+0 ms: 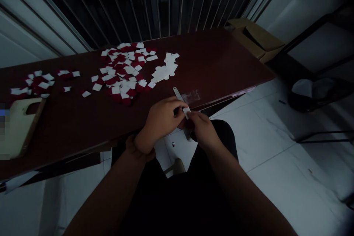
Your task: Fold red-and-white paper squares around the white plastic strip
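My left hand (pixel 162 118) and my right hand (pixel 201 127) meet at the near edge of a dark red table (pixel 221 66). Both are closed in a pinch on a small white piece (pixel 186 111) held between them. A thin metal tool (pixel 177 93) sticks up from my left hand's grip, lying partly over the table edge. Just beyond the hands a clear plastic bit (pixel 193 96) lies on the table. A heap of red and white pieces (pixel 125 72) covers the table's middle, with a stack of plain white pieces (pixel 165 70) to its right.
More red and white pieces (pixel 35 83) lie at the far left, near a pale wooden board with a handle hole (pixel 20 125). A barred railing (pixel 155 7) runs behind the table. A cardboard box (pixel 256 38) and a dark chair (pixel 318 92) stand at the right on a white tiled floor.
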`<state>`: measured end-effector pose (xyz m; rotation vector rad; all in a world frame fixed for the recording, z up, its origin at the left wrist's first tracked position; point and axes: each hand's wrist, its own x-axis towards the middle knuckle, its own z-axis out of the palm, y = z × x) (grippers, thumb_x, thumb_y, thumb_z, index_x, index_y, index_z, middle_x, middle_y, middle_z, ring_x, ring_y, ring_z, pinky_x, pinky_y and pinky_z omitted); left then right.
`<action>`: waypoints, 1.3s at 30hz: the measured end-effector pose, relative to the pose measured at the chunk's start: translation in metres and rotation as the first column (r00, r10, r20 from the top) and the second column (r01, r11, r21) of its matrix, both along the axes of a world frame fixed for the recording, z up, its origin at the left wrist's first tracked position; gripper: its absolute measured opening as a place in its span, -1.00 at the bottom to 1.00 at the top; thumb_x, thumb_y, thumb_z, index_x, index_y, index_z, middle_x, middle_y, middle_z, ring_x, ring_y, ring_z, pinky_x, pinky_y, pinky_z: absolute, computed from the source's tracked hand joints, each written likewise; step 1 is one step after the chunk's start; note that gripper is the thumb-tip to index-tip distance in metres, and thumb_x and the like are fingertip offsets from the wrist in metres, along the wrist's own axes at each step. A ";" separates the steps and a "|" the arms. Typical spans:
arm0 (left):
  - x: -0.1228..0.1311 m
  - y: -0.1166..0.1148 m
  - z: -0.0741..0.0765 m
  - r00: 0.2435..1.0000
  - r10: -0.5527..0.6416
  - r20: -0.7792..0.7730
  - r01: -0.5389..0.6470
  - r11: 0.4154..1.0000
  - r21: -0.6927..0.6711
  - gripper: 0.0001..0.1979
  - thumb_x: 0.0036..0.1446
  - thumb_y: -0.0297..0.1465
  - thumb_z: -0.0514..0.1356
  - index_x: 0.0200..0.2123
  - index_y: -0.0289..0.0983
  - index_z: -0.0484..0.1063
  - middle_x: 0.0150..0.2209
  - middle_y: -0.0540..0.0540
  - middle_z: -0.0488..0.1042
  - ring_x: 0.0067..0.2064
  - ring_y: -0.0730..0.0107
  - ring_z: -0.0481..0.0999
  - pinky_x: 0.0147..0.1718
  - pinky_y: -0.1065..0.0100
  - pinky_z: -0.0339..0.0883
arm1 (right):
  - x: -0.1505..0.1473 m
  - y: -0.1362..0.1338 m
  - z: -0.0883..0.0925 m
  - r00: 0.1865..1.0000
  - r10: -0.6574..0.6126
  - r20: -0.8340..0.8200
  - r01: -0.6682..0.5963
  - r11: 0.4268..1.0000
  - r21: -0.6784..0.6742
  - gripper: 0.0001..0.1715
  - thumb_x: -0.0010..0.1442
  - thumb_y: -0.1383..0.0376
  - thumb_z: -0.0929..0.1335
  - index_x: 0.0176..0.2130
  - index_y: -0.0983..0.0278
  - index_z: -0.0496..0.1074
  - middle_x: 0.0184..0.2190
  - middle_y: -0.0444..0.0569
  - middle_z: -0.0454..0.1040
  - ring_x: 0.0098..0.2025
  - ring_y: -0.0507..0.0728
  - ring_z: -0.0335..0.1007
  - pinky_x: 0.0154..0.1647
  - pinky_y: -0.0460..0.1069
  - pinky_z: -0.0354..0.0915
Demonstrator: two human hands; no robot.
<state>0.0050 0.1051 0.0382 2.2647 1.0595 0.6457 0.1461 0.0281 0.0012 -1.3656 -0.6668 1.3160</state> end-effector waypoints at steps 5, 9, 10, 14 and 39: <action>0.001 -0.002 0.001 1.000 0.003 -0.010 -0.003 1.000 0.000 -0.72 0.25 -0.48 0.16 -0.15 -0.10 0.66 -0.12 -0.01 0.65 -0.28 0.35 0.56 -0.35 0.31 0.31 | 0.000 -0.023 0.001 0.996 0.002 -0.092 -0.008 0.998 -0.069 -0.63 0.27 0.07 0.34 -0.34 0.27 0.57 -0.54 0.02 0.59 -0.49 0.12 0.39 -0.41 0.02 0.22; 0.002 -0.003 0.000 1.000 0.000 -0.010 0.000 1.000 0.024 -0.75 0.25 -0.47 0.17 -0.23 -0.10 0.66 -0.14 0.01 0.65 -0.30 0.37 0.55 -0.36 0.31 0.30 | 0.000 -0.034 0.002 0.998 0.003 -0.063 -0.006 0.999 -0.039 -0.63 0.30 0.07 0.34 -0.33 0.26 0.58 -0.54 0.01 0.58 -0.44 0.13 0.43 -0.35 0.03 0.25; 0.002 -0.003 0.000 1.000 -0.001 -0.009 0.001 1.000 0.023 -0.75 0.25 -0.47 0.17 -0.24 -0.10 0.66 -0.15 0.01 0.65 -0.31 0.37 0.54 -0.36 0.31 0.30 | 0.000 -0.034 0.002 0.999 0.001 -0.055 -0.004 0.999 -0.041 -0.64 0.30 0.07 0.34 -0.34 0.26 0.58 -0.54 0.00 0.58 -0.44 0.13 0.42 -0.35 0.04 0.25; 0.002 -0.003 0.000 1.000 -0.006 -0.006 0.006 1.000 0.004 -0.75 0.25 -0.47 0.17 -0.25 -0.09 0.66 -0.16 0.02 0.65 -0.32 0.38 0.54 -0.38 0.32 0.29 | -0.003 -0.028 -0.001 0.999 -0.020 -0.049 0.018 0.999 -0.032 -0.64 0.33 0.05 0.35 -0.34 0.23 0.54 -0.53 -0.04 0.56 -0.45 0.12 0.41 -0.36 0.04 0.25; 0.003 -0.002 0.002 1.000 -0.010 -0.030 0.010 1.000 -0.011 -0.77 0.25 -0.47 0.21 -0.25 -0.10 0.68 -0.15 0.04 0.67 -0.23 0.37 0.58 -0.34 0.33 0.30 | -0.010 -0.005 0.000 0.993 -0.070 -0.093 0.068 0.997 -0.021 -0.69 0.25 0.10 0.39 -0.45 0.22 0.47 -0.62 -0.12 0.48 -0.60 0.03 0.22 -0.49 -0.01 0.17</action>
